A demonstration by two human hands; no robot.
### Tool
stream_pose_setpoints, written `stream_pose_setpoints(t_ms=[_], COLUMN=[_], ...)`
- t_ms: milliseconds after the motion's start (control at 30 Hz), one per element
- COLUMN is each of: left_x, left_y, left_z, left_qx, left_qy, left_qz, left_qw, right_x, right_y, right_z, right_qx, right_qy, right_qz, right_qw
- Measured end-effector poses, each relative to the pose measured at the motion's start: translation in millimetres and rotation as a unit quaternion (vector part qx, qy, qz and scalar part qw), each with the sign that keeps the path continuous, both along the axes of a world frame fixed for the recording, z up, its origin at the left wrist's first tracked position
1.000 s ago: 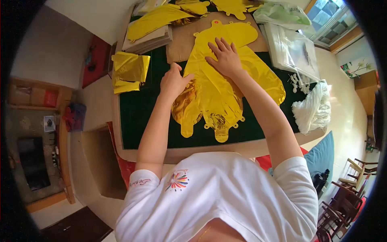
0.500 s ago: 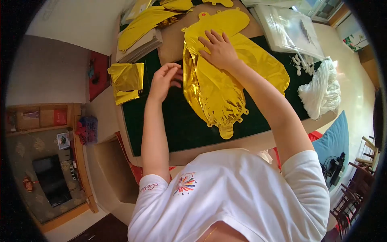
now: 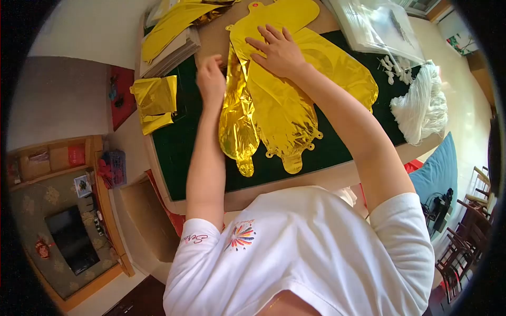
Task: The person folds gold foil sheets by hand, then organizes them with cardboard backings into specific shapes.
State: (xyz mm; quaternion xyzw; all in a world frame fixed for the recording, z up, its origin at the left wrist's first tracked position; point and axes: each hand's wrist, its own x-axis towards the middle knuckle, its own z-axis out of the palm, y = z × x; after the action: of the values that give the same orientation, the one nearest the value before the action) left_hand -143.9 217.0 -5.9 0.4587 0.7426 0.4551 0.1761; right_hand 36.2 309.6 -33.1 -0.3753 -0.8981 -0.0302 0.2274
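A large flat gold foil balloon (image 3: 295,100) lies on the dark green table mat (image 3: 179,137). My right hand (image 3: 276,50) presses flat on its upper middle, fingers spread. My left hand (image 3: 211,79) pinches the balloon's left edge and holds that flap partly lifted and folded toward the middle, so the shiny crinkled underside (image 3: 237,126) shows.
A folded gold foil piece (image 3: 154,100) lies at the mat's left edge. Stacked yellow balloons on cardboard (image 3: 168,34) sit at the back left. Clear plastic bags (image 3: 379,26) lie at the back right, a white string bundle (image 3: 421,105) on the right. Small white bits (image 3: 390,71) lie near it.
My left hand let go, drew back to the left, then took the balloon's left edge and pulled the flap out again. My right hand stayed pressed on the balloon.
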Motion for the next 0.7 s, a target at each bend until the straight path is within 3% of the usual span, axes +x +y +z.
stream_pose_setpoints(t_ms=[33,67,100,167,200,367,433,567,667,700], left_x=[-5,-9,-8,5,-1,21,26,32,30,29], left_y=[9,19,24,35,44,47,46,42,42,37], left_z=[14,22,26,55,51,48,48,62,67,71], left_qx=[-0.049,-0.115,-0.116,-0.338,-0.37,-0.338,-0.29,-0.343,-0.384,-0.409], left_qy=[-0.146,-0.042,-0.047,0.114,0.174,0.259,0.367,0.367,0.345,0.154], left_qz=[0.024,-0.006,-0.004,-0.038,-0.073,-0.082,-0.079,-0.085,-0.152,-0.173], left_qw=[0.988,0.992,0.992,0.934,0.91,0.901,0.881,0.861,0.843,0.883], right_x=[1,1,1,0,0,0,0,-1,-1,-1], right_y=[-2,-2,-2,-1,0,0,0,0,-1,-1], right_z=[-1,0,1,0,-1,-1,-1,-1,-2,-2], right_qx=[-0.004,-0.001,0.004,0.008,0.009,-0.001,-0.002,-0.002,-0.003,-0.003], right_qy=[-0.002,-0.002,-0.002,-0.004,-0.002,-0.008,-0.007,0.0,0.004,0.007], right_qz=[-0.001,-0.002,0.001,0.002,0.0,-0.002,0.001,-0.001,-0.002,-0.003], right_qw=[1.0,1.0,1.0,1.0,1.0,1.0,1.0,1.0,1.0,1.0])
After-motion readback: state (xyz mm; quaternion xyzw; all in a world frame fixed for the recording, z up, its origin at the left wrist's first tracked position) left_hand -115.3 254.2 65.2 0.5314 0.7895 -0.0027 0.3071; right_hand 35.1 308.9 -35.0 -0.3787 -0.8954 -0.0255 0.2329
